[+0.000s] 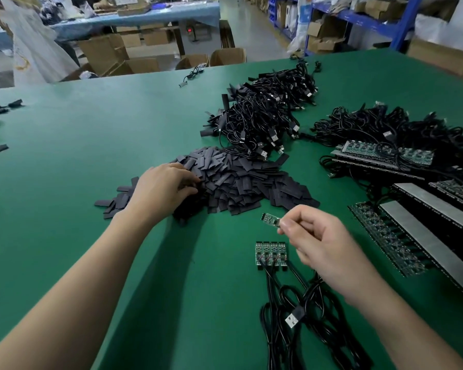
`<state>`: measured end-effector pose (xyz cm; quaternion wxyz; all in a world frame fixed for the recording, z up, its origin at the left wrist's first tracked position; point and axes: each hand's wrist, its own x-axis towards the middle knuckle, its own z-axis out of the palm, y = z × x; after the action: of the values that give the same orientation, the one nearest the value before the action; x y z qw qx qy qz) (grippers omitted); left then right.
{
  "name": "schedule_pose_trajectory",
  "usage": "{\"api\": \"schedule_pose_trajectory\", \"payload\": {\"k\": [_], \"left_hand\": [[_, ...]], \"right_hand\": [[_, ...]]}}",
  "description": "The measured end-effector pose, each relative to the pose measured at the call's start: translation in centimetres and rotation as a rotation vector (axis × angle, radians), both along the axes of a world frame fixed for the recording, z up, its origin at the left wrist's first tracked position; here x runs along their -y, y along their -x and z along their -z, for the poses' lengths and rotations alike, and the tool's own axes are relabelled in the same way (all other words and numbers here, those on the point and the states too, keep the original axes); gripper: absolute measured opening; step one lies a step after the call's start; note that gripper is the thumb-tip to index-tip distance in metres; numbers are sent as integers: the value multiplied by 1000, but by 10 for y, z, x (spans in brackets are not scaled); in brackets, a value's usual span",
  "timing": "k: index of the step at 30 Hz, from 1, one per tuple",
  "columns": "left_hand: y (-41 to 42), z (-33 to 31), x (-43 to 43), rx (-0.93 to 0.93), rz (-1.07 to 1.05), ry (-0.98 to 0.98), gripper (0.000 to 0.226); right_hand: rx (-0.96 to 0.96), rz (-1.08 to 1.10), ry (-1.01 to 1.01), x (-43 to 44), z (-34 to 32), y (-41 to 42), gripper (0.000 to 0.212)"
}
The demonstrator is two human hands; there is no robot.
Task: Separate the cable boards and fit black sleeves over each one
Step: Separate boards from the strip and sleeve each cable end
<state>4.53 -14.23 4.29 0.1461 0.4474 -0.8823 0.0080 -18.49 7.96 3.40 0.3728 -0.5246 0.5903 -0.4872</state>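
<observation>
Cable boards (pixel 380 231) in long unbroken panels share a wide green table (pixel 78 124) with everything else. Beyond the table's far edge the room shows open cardboard boxes (pixel 145 57), a blue-covered bench (pixel 134 16) and blue shelving (pixel 358 20).

The sleeve pile (pixel 238 180), a heap of flat black sleeves, lies mid-table. Behind it sits a large tangle of black USB cables (pixel 267 116). To its right the panels are stacked with a second cable tangle (pixel 385 124) behind them, and their right ends are cut off by the frame edge.

On the near side of the pile a strip of four joined boards (pixel 271 252) lies flat. Their long axes run toward and away from the pile, and their black leads (pixel 275 337) trail from the near ends toward the person, a silver USB plug (pixel 294 317) lying among them.

Between that strip and the pile a single board (pixel 271 219) is held above the table. Its long axis runs roughly left to right, with the free end pointing left and slightly toward the pile. The right hand (pixel 326 244) pinches its right end between thumb and forefinger, hiding that end and its lead.

The left hand (pixel 166 188) rests on the pile's left side with its fingers curled into the sleeves. The fingertips are buried, so I cannot tell whether it grips one
</observation>
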Motion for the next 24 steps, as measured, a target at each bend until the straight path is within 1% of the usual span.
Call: {"api": "schedule_pose_trajectory", "payload": {"k": [2,5,7,10,12,14,16,18,21,24], "left_hand": [[-1,0,1,-24,-8,-8,20],[-2,-2,-9,-137,-26,-19,17],[-2,-4,-24,-306,-2,-74,16],[4,-4,-62,-574,101,-212,18],[10,-1,-91,-724,163,-319,20],[16,3,-116,-826,220,-400,22],[19,7,-132,-880,257,-450,22],[21,11,-143,-899,274,-475,22],[24,18,-149,-903,278,-474,20],[27,22,-150,-910,280,-461,19]], "right_hand": [[-38,24,3,0,2,0,34],[17,20,-16,1,0,1,24],[112,0,-29,0,-3,1,23],[281,-31,-49,-2,-8,4,25],[326,-59,-62,-2,-9,5,26],[342,-88,-88,-3,-9,7,26],[355,-119,-118,-4,-9,8,29],[350,-146,-140,-4,-8,9,27],[343,-183,-177,-3,-6,9,23],[331,-228,-203,-3,-4,7,24]]}}
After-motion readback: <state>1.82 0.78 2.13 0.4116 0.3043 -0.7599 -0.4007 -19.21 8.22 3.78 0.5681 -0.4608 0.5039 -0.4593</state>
